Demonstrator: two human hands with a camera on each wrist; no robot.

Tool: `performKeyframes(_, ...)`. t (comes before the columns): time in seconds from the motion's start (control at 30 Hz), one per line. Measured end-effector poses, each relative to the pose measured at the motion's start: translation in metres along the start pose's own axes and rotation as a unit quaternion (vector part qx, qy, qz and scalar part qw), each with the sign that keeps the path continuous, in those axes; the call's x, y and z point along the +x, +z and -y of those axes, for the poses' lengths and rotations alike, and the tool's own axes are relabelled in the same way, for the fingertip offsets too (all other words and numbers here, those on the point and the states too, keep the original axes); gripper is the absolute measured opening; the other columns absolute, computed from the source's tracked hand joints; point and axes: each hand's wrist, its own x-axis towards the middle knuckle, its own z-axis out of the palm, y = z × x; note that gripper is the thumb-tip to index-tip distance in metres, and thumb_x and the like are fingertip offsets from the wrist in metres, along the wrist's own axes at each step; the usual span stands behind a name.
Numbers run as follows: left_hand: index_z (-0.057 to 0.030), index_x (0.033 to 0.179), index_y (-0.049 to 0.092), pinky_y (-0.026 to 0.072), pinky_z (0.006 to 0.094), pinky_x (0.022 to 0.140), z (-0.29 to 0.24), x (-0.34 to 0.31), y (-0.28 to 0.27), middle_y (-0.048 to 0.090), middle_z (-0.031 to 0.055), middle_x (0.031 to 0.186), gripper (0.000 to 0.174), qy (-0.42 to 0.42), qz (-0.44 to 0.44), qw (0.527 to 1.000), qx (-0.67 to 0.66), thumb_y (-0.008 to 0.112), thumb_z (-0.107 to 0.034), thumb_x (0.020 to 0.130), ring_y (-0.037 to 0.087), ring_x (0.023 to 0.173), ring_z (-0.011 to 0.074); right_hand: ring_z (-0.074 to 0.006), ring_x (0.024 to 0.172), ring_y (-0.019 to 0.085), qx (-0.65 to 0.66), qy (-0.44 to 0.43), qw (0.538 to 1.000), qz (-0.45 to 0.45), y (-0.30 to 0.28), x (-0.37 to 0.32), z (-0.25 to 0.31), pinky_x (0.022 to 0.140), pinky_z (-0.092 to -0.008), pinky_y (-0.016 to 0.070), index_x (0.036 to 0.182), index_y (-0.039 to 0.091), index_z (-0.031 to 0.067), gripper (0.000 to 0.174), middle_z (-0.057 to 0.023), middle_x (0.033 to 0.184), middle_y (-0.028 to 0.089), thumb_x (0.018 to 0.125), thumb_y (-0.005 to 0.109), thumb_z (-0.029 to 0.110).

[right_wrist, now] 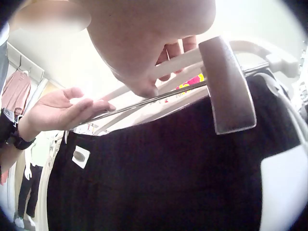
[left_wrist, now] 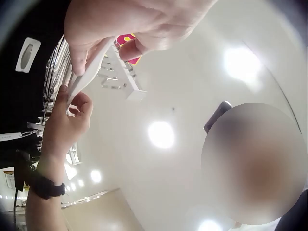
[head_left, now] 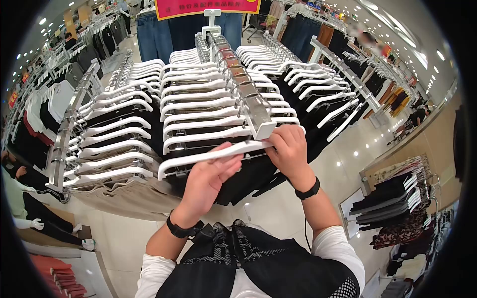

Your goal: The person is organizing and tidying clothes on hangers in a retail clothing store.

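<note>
In the head view a white clothes hanger (head_left: 208, 157) lies slantwise before the end of the middle rail. My right hand (head_left: 289, 151) grips it near its right end, fingers curled over the white arm. My left hand (head_left: 206, 180) is palm up at the hanger's left half, fingers fairly straight; in the right wrist view these fingers (right_wrist: 98, 107) touch the thin metal bar (right_wrist: 144, 102). Black trousers (right_wrist: 154, 173) hang below this bar, with a broad silver clip (right_wrist: 228, 86) at their waist and a small white piece (right_wrist: 80, 157) on the fabric.
White hangers with clothes fill the middle rail (head_left: 241, 79), the left rail (head_left: 62, 134) and the right rail (head_left: 348, 74). A pink sign (head_left: 206, 7) stands behind. Folded and hung garments (head_left: 392, 208) are at the right, a mannequin (head_left: 35, 213) at the left.
</note>
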Motion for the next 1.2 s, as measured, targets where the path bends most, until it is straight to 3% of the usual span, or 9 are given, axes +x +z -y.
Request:
performKeyframes(0.4, 0.0105, 0.155, 0.034, 0.0443, 0.0451, 0.118, -0.007, -0.006, -0.018, 0.051, 0.0288, 0.151, 0.06, -0.04, 0.056, 0.997, 0.017, 0.048, -0.019, 0.105, 0.054, 0.14, 0.0376, -0.0277, 0.083, 0.061, 0.041, 0.055, 0.998, 0.002, 0.009, -0.007, 0.01, 0.074, -0.0394, 0.0474, 0.094, 0.067, 0.0087, 0.034, -0.0042, 0.086, 0.062, 0.064, 0.076, -0.005)
performKeyframes(0.53, 0.0103, 0.151, 0.045, 0.0488, 0.0424, 0.112, -0.02, -0.023, -0.038, 0.059, 0.0252, 0.145, 0.052, -0.091, 0.164, 0.97, 0.152, 0.047, -0.021, 0.109, 0.061, 0.131, 0.0319, -0.0304, 0.09, 0.063, 0.052, 0.093, 0.994, 0.014, 0.008, -0.005, 0.017, 0.079, -0.0419, 0.05, 0.103, 0.068, 0.0081, 0.039, -0.0062, 0.095, 0.064, 0.066, 0.077, -0.003)
performKeyframes(0.63, 0.0032, 0.13, 0.069, 0.0572, 0.0414, 0.097, -0.049, -0.046, -0.035, 0.074, 0.0214, 0.121, 0.035, 0.067, 0.244, 0.873, 0.417, 0.056, -0.011, 0.101, 0.073, 0.11, 0.0343, -0.0319, 0.1, 0.064, 0.031, 0.129, 0.991, 0.005, -0.004, -0.01, 0.032, 0.085, -0.0424, 0.0514, 0.112, 0.068, 0.0077, 0.047, -0.0087, 0.108, 0.065, 0.067, 0.081, 0.002)
performKeyframes(0.67, 0.0015, 0.123, 0.072, 0.058, 0.0414, 0.095, -0.05, -0.052, -0.039, 0.075, 0.0204, 0.118, 0.031, 0.13, 0.234, 0.868, 0.419, 0.057, -0.009, 0.098, 0.074, 0.108, 0.0345, -0.0352, 0.115, 0.063, 0.031, 0.142, 0.989, 0.02, -0.005, -0.027, 0.03, 0.098, -0.0461, 0.0498, 0.125, 0.067, 0.0086, 0.058, -0.0119, 0.125, 0.064, 0.07, 0.085, 0.009)
performKeyframes(0.83, -0.0018, 0.106, 0.074, 0.0571, 0.0434, 0.084, -0.052, -0.061, -0.058, 0.075, 0.0129, 0.102, 0.024, 0.443, 0.096, 0.76, 0.467, 0.06, -0.001, 0.087, 0.071, 0.092, 0.0331, -0.0375, 0.138, 0.051, -0.018, 0.192, 0.981, 0.031, -0.015, -0.048, 0.033, 0.116, -0.0549, 0.0367, 0.143, 0.058, 0.0114, 0.073, -0.0145, 0.148, 0.055, 0.076, 0.086, 0.017)
performKeyframes(0.93, -0.0001, 0.106, 0.071, 0.0524, 0.045, 0.091, -0.052, -0.047, -0.05, 0.071, 0.0136, 0.099, 0.019, 0.452, -0.02, 0.61, 0.651, 0.061, -0.007, 0.092, 0.067, 0.098, 0.0337, -0.0361, 0.143, 0.046, -0.038, 0.225, 0.973, 0.043, -0.017, -0.049, 0.033, 0.12, -0.0547, 0.0323, 0.146, 0.055, 0.0108, 0.071, -0.0132, 0.152, 0.052, 0.081, 0.082, 0.018)
performKeyframes(1.03, -0.0004, 0.106, 0.071, 0.0496, 0.0442, 0.094, -0.036, -0.04, -0.05, 0.069, 0.015, 0.112, 0.023, 0.403, -0.068, 0.583, 0.702, 0.062, 0.004, 0.086, 0.064, 0.104, 0.0324, -0.0349, 0.144, 0.046, -0.029, 0.217, 0.974, 0.051, -0.019, -0.053, 0.029, 0.12, -0.0544, 0.0314, 0.146, 0.055, 0.0104, 0.069, -0.0125, 0.152, 0.053, 0.082, 0.08, 0.017)
performKeyframes(1.07, -0.001, 0.109, 0.071, 0.0502, 0.0432, 0.092, -0.029, -0.039, -0.051, 0.069, 0.014, 0.112, 0.028, 0.401, -0.081, 0.61, 0.678, 0.064, 0.011, 0.084, 0.065, 0.102, 0.0323, -0.0342, 0.144, 0.046, -0.015, 0.214, 0.976, 0.045, -0.022, -0.053, 0.028, 0.121, -0.0539, 0.031, 0.146, 0.055, 0.01, 0.068, -0.0123, 0.152, 0.053, 0.083, 0.08, 0.017)
performKeyframes(1.2, -0.0025, 0.11, 0.071, 0.049, 0.043, 0.092, -0.013, -0.038, -0.048, 0.069, 0.0124, 0.114, 0.033, 0.405, -0.143, 0.583, 0.689, 0.07, 0.01, 0.079, 0.064, 0.105, 0.0326, -0.0337, 0.144, 0.046, 0.001, 0.201, 0.979, 0.042, -0.028, -0.057, 0.018, 0.121, -0.0523, 0.0316, 0.145, 0.056, 0.0093, 0.066, -0.0129, 0.151, 0.054, 0.084, 0.078, 0.017)
